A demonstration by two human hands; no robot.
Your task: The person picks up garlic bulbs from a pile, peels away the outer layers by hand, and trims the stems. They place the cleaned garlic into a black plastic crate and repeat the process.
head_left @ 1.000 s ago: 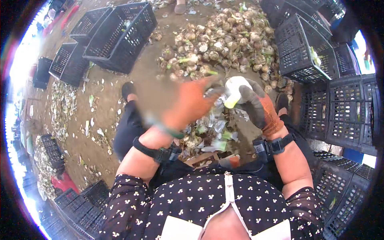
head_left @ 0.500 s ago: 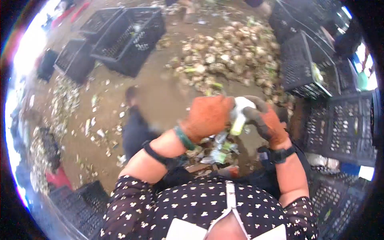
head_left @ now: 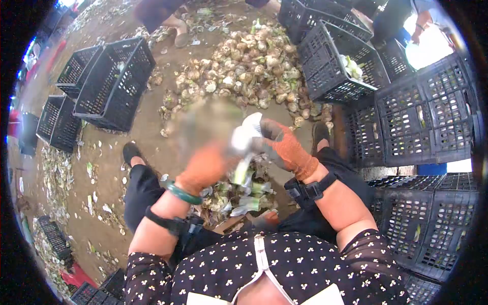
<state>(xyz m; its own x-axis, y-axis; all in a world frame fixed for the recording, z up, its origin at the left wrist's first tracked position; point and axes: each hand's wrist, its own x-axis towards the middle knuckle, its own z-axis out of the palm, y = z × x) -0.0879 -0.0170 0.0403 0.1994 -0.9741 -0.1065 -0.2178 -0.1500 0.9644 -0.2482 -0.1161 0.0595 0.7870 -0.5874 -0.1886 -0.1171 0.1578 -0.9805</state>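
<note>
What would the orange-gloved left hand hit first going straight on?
Probably the white green-stemmed bulb, right by the blurred fingers of the left hand; whether they touch is unclear.

Black crates [head_left: 133, 81] on a littered floor [head_left: 109, 173]
Some stand at the left, while stacked crates [head_left: 401, 122] line the right; a co-worker's foot [head_left: 181, 39] shows near the top, a red object [head_left: 81, 277] at lower left.

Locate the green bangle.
In the head view, the green bangle is on the left wrist, between the orange glove and the black strap.
</note>
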